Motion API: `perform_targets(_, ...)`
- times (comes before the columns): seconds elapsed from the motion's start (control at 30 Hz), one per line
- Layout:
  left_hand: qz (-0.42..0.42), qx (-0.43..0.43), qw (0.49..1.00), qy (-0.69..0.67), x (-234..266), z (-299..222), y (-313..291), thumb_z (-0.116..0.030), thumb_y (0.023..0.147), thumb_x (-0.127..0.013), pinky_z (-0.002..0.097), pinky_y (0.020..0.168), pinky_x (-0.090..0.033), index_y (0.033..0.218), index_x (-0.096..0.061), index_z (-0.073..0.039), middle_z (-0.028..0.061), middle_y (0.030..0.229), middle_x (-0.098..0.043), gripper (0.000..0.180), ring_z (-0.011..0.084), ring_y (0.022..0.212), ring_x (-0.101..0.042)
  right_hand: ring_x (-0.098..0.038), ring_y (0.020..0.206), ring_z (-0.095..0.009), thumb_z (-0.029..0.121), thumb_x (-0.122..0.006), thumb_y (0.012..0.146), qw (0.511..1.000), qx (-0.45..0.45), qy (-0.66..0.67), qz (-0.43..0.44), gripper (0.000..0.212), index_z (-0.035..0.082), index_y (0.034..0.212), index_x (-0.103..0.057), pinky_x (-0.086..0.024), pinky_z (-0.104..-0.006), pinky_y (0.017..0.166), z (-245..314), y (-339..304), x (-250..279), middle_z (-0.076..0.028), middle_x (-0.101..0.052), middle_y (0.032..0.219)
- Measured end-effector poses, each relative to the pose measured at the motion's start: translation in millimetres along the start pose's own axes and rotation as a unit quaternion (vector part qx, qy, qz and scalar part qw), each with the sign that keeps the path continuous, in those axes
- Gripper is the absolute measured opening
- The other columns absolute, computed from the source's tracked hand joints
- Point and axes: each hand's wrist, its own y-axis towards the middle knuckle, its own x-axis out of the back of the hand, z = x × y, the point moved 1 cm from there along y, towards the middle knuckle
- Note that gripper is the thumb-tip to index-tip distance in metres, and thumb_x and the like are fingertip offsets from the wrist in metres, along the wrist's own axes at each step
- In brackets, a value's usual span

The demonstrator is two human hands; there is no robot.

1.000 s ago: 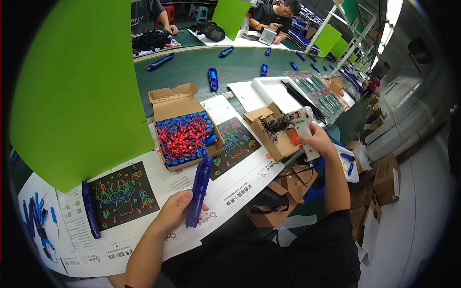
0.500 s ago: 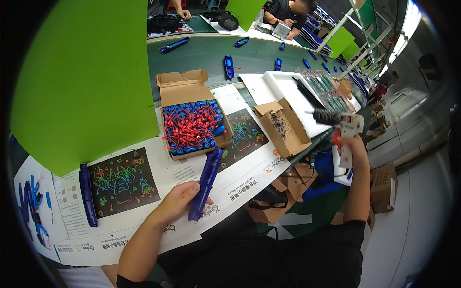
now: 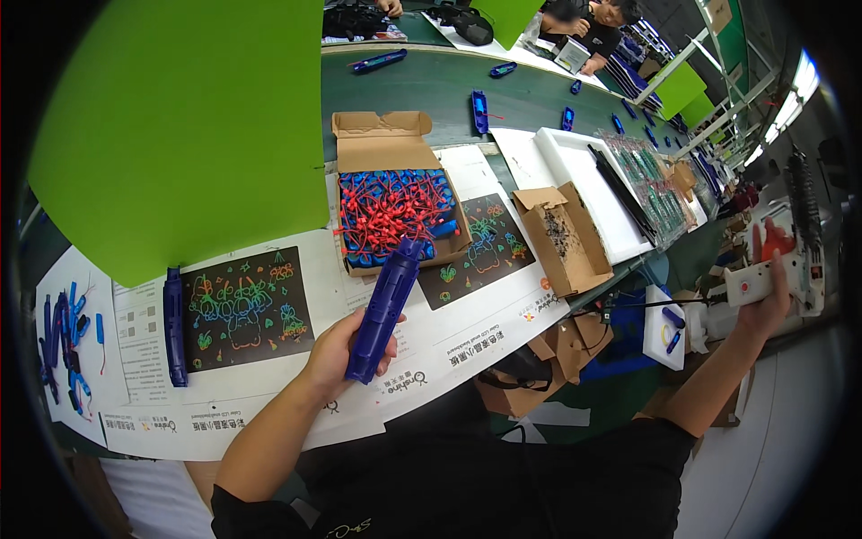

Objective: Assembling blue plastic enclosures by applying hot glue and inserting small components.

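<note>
My left hand [image 3: 338, 349] is closed around a long dark-blue plastic casing [image 3: 386, 310], which tilts over the paper-covered bench. Out at the far right, my right hand [image 3: 765, 301] grips a white pistol-grip tool [image 3: 750, 280] with a red trigger and a dark, ribbed front part pointing up. Its exact kind is hard to tell. Just beyond the casing stands an open cardboard box [image 3: 409, 267] full of blue cylindrical cells with red wires. A second dark-blue casing [image 3: 176, 328] lies on the left, beside a dark printed picture [image 3: 242, 310].
A small carton [image 3: 588, 260] holds tiny dark parts. Behind it sit a white foam tray [image 3: 561, 157] and bagged green boards [image 3: 642, 189]. A green partition [image 3: 180, 135] rises at left. Blue casings are spread along the far green belt [image 3: 413, 99]; people work beyond.
My right hand has swung the pistol-grip tool outward to the right, turning its ribbed front upward. My left hand keeps hold of the casing. The whole view has shifted slightly.
</note>
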Motion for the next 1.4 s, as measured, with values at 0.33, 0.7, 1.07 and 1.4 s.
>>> perform_targets(0.33,-0.018,-0.005,0.998,0.054,-1.4,3.4,-1.5,-0.036,0.098,-0.020,0.0235,0.051,-0.043,0.117,-0.048,0.003,0.0072,0.072,-0.058,0.052,0.0136,0.055,-0.053,-0.062,0.088,-0.021,0.001,-0.062,0.071,0.889,-0.406,-0.186,0.104,0.031,0.000,0.101,-0.056,-0.055,-0.0327,0.064,-51.0,-57.2,-24.9,-0.010,-0.062,0.092)
perform_targets(0.7,-0.028,0.007,0.999,0.023,-3.2,-0.8,-0.5,-0.037,0.098,-0.020,0.0234,0.051,-0.043,0.117,-0.048,0.003,0.0070,0.071,-0.058,0.052,0.0134,0.054,-0.053,-0.061,0.094,-0.022,0.017,-0.061,0.078,0.958,-0.128,-0.249,-0.065,0.051,-0.004,0.122,-0.048,-0.049,-0.0311,0.081,25.7,20.8,76.8,-0.014,-0.061,0.107)
perform_targets(1.07,-0.053,-0.027,0.998,-0.011,-1.5,7.3,-8.4,-0.041,0.098,-0.020,0.0261,0.059,-0.046,0.120,-0.047,0.000,0.0070,0.078,-0.058,0.053,0.0154,0.061,-0.056,-0.054,0.105,-0.033,0.022,-0.062,0.076,0.885,-0.319,0.028,0.337,0.045,-0.005,0.110,-0.051,-0.040,-0.0461,0.095,-11.2,-92.2,-101.9,-0.023,-0.055,0.108)
perform_targets(1.4,-0.043,-0.031,0.998,0.019,-5.0,11.2,-4.4,-0.037,0.099,-0.023,0.0304,0.070,-0.048,0.124,-0.045,-0.001,0.0104,0.086,-0.059,0.049,0.0173,0.072,-0.058,-0.056,0.090,-0.021,0.006,-0.065,0.075,0.791,-0.452,0.106,0.399,0.028,0.000,0.100,-0.054,-0.046,-0.0341,0.081,-34.9,-145.0,-178.0,-0.010,-0.058,0.089)
